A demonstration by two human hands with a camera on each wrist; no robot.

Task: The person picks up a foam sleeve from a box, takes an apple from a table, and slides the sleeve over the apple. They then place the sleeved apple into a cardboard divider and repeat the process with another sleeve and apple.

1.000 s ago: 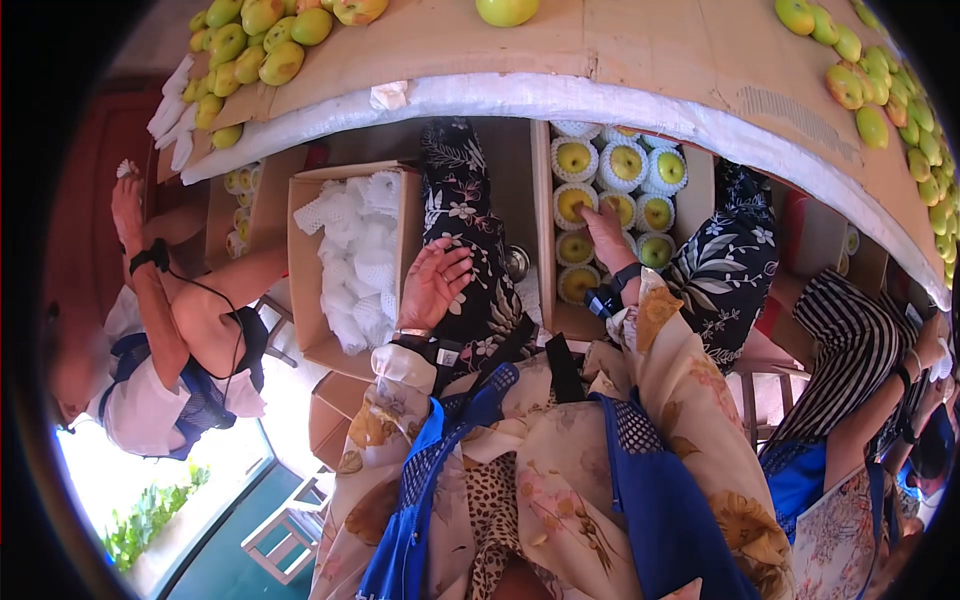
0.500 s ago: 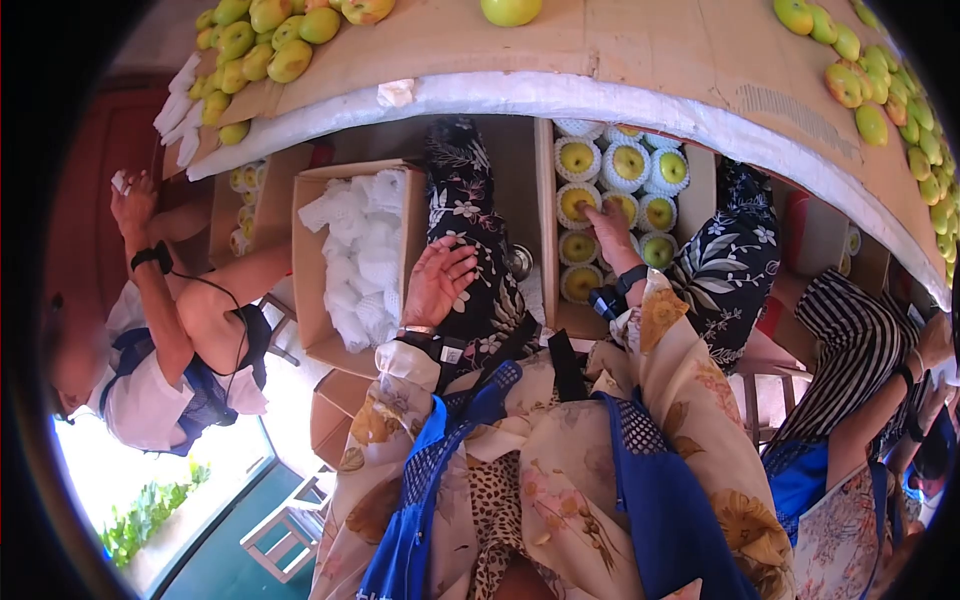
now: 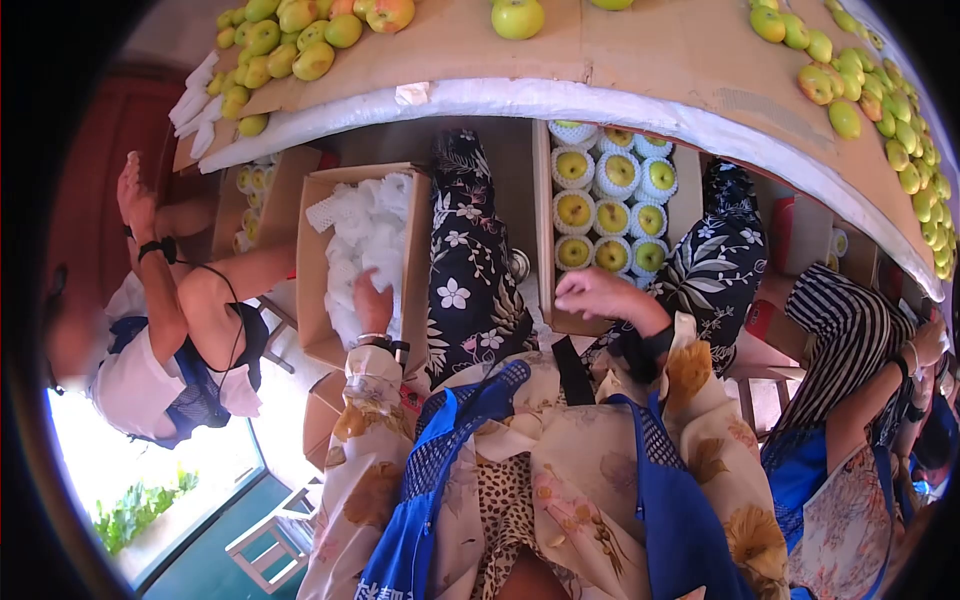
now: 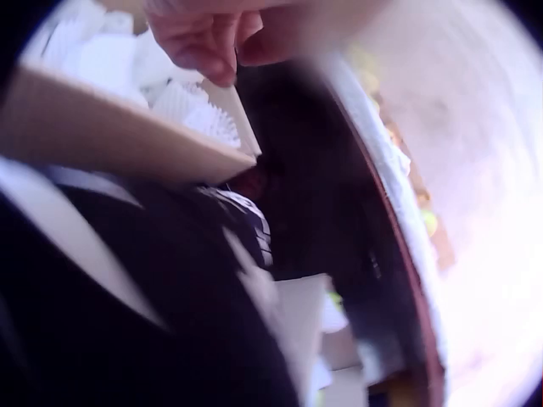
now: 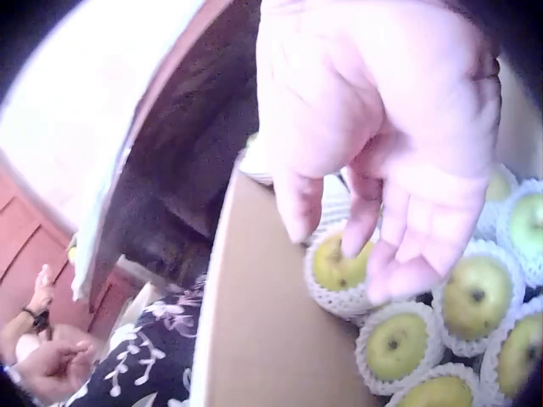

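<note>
My left hand [image 3: 372, 303] is over the cardboard box of white foam fruit nets [image 3: 360, 220], its fingers pointing down among them. In the left wrist view its loosely bent fingers [image 4: 204, 55] show beside the nets, with nothing visible between them. My right hand [image 3: 605, 295] hovers over the near end of the apple box [image 3: 546, 215], fingers relaxed and holding nothing. Apples in foam nets [image 3: 573, 209] stand in rows inside that box. Close below the right fingertips in the right wrist view is a netted apple [image 5: 339, 259].
A cardboard-covered table [image 3: 660, 50] spans the far side, with loose apples [image 3: 300, 40] heaped at left and more [image 3: 900, 130] at right. My patterned trouser leg [image 3: 465, 270] lies between the boxes. People sit on both sides, one with a raised hand [image 3: 135, 190].
My left hand has moved from over my leg leftward to the foam nets. My right hand has left an apple in the box and drawn back toward me.
</note>
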